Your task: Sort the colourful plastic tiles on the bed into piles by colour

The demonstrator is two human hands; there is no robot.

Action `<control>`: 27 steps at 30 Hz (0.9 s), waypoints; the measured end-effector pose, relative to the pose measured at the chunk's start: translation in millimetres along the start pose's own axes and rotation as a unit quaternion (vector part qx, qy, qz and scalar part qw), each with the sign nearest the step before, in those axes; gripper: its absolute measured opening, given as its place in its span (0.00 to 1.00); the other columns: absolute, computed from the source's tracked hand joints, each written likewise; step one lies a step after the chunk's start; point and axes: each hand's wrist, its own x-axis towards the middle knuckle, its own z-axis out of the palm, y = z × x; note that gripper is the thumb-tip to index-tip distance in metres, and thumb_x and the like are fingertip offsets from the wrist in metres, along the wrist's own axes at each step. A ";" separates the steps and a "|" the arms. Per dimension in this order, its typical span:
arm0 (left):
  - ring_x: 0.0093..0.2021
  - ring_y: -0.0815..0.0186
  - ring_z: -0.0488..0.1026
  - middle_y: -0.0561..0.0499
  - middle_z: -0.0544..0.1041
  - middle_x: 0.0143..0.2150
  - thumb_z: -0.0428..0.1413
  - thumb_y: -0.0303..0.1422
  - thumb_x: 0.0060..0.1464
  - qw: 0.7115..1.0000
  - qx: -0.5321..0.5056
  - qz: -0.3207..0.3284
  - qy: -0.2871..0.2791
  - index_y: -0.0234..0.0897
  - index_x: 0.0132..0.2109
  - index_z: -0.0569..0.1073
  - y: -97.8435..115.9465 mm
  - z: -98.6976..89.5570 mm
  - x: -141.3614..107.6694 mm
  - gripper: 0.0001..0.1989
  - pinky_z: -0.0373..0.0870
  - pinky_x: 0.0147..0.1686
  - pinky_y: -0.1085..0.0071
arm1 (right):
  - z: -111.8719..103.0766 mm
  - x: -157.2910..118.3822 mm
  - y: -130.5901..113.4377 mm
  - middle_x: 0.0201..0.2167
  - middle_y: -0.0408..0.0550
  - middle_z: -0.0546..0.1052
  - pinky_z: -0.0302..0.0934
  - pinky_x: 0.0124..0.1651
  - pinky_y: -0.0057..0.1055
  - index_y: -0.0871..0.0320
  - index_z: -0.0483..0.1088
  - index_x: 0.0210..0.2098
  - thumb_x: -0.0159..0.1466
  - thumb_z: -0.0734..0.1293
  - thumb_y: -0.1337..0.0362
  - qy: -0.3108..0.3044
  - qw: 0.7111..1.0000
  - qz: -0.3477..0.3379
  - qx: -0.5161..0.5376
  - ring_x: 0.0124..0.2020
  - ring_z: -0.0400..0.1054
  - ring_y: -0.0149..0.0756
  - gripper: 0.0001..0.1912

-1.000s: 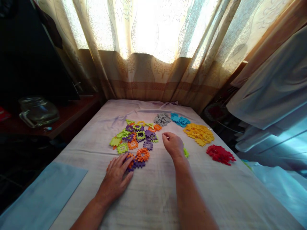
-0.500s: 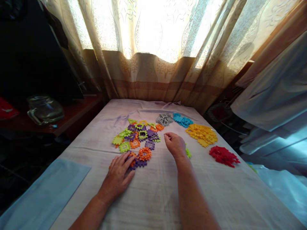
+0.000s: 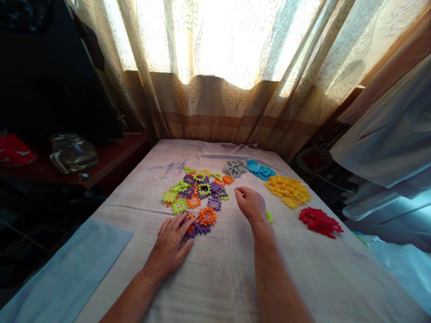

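Note:
My left hand lies with its fingers spread over orange and purple interlocking plastic pieces at the near edge of a mixed pile. Beside its fingertips is an orange notched piece. Farther back in the pile are lime-green, orange and purple pieces. My right hand is closed, thumb against the curled fingers, to the right of the pile; whatever it may hold is hidden. A lime-green piece shows partly from behind my right wrist.
Sorted heaps of grey, blue, yellow and red pieces lie along the right of the sheet-covered surface. A light-blue sheet lies at left. Beyond it, a glass jug stands on a brown table.
The view has turned slightly left, so everything appears a little farther right. Both hands keep their poses and places among the pieces.

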 end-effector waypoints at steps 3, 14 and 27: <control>0.65 0.54 0.62 0.46 0.65 0.66 0.49 0.37 0.62 1.000 -0.003 -0.004 0.003 0.49 0.65 0.63 -0.2 0.6 -0.3 0.25 0.57 0.64 0.47 | 1.6 -0.9 -0.1 0.38 0.47 0.82 0.61 0.39 0.28 0.51 0.78 0.43 0.67 0.60 0.58 -0.006 1.000 -0.006 0.004 0.40 0.75 0.38 0.16; 0.65 0.54 0.63 0.48 0.65 0.66 0.50 0.38 0.62 1.000 0.005 0.005 0.020 0.50 0.65 0.63 -4.5 5.1 -2.4 0.25 0.58 0.64 0.48 | 14.7 -0.7 1.6 0.40 0.46 0.82 0.63 0.43 0.28 0.51 0.78 0.44 0.66 0.61 0.60 -0.051 0.998 -0.026 0.016 0.41 0.75 0.37 0.15; 0.64 0.55 0.63 0.46 0.66 0.65 0.50 0.37 0.61 0.999 -0.005 -0.028 0.037 0.48 0.65 0.63 -3.4 6.9 -0.4 0.25 0.59 0.63 0.49 | 52.2 -11.2 -9.7 0.61 0.51 0.69 0.59 0.54 0.38 0.48 0.71 0.56 0.64 0.57 0.72 -0.055 0.988 -0.097 -0.104 0.61 0.60 0.43 0.25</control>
